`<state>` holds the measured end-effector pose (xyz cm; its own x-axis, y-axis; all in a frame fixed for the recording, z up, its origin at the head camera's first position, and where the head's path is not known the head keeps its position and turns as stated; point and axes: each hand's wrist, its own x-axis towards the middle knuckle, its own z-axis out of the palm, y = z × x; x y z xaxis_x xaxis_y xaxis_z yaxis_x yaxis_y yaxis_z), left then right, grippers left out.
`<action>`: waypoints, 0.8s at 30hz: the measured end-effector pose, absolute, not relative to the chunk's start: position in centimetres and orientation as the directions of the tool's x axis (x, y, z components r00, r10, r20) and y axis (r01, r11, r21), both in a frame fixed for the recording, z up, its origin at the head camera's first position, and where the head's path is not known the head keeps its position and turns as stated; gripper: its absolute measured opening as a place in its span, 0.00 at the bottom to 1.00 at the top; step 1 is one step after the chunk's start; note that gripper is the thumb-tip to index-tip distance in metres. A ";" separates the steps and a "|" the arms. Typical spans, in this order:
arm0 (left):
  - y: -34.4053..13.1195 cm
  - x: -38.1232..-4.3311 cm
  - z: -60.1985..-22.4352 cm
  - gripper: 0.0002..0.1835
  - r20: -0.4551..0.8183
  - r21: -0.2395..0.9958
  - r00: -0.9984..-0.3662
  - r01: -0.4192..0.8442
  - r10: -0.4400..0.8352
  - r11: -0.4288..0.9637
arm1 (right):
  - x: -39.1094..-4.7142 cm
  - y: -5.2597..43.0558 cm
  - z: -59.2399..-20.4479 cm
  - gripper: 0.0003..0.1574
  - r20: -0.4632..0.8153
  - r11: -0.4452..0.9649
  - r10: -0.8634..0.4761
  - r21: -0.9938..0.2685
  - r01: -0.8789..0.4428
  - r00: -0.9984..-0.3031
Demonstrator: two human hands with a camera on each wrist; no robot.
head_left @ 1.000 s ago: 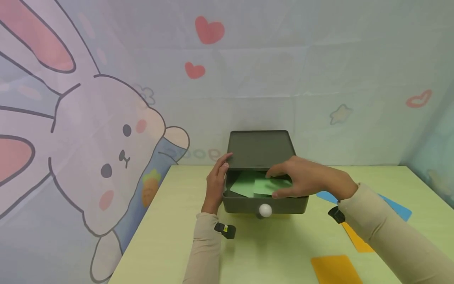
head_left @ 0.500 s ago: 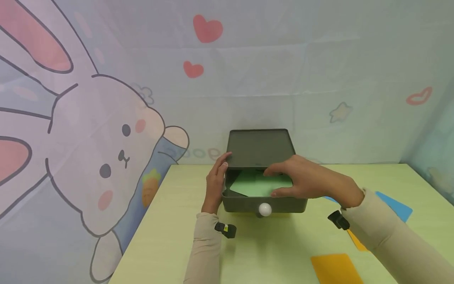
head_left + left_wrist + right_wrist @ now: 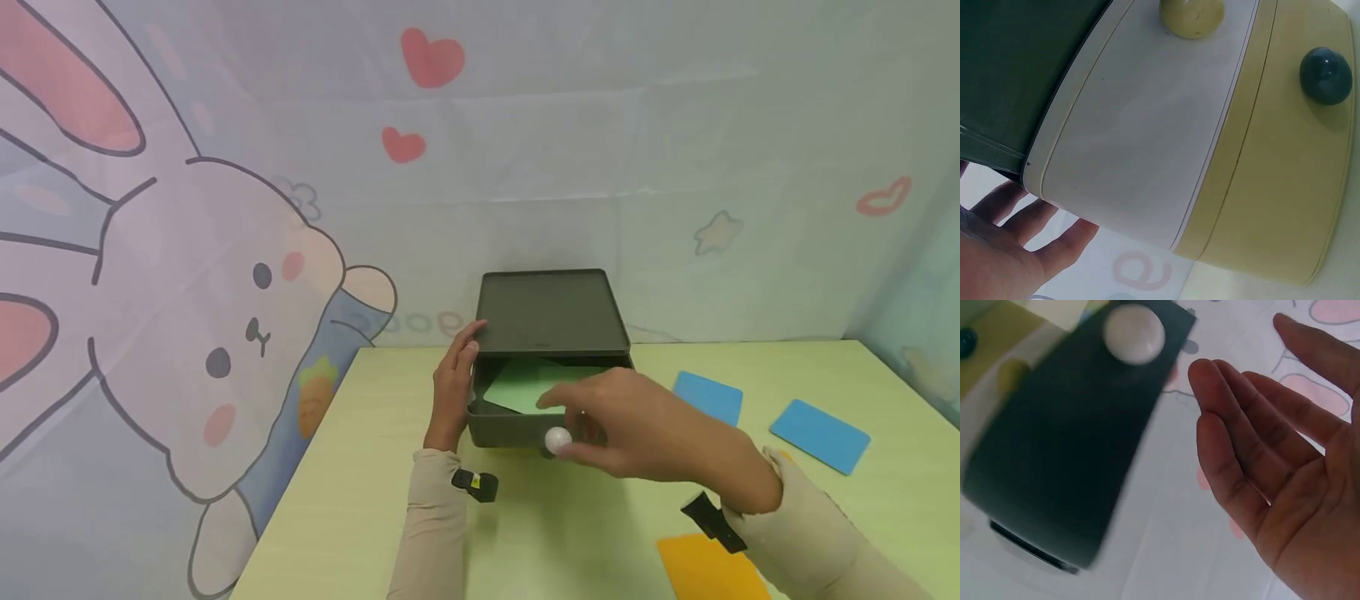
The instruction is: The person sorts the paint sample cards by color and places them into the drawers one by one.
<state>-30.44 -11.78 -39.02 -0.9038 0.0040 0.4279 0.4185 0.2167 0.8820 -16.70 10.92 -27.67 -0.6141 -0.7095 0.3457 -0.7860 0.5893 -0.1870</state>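
A small drawer cabinet (image 3: pixel 551 312) stands against the back wall with its dark green top drawer (image 3: pixel 502 431) pulled out. Green cards (image 3: pixel 513 387) lie in that drawer. My left hand (image 3: pixel 452 392) rests along the cabinet's left side; in the left wrist view its fingers (image 3: pixel 1063 244) extend behind the side. My right hand (image 3: pixel 637 425) is in front of the drawer's right part, close to the white knob (image 3: pixel 558 440). The right wrist view shows this hand with loosely bent fingers (image 3: pixel 1216 450) and nothing in them, apart from the drawer front.
Below are a white drawer (image 3: pixel 1135 112) with a yellow knob and a yellow drawer (image 3: pixel 1266 169) with a dark green knob, both closed. Two blue cards (image 3: pixel 821 436) lie on the table's right. An orange card (image 3: pixel 712 567) lies nearer the front, another mostly behind the right sleeve.
My right hand has come out of the open drawer, moving down and toward me to the knob's height. The green cards stay in the drawer. My left hand has kept its place.
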 end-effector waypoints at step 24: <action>-12.6 -30.5 -39.1 0.21 0.408 0.889 -0.912 0.409 0.051 0.205 | -19.4 9.1 -36.4 0.24 0.774 0.699 -0.530 0.169 -0.695 -0.346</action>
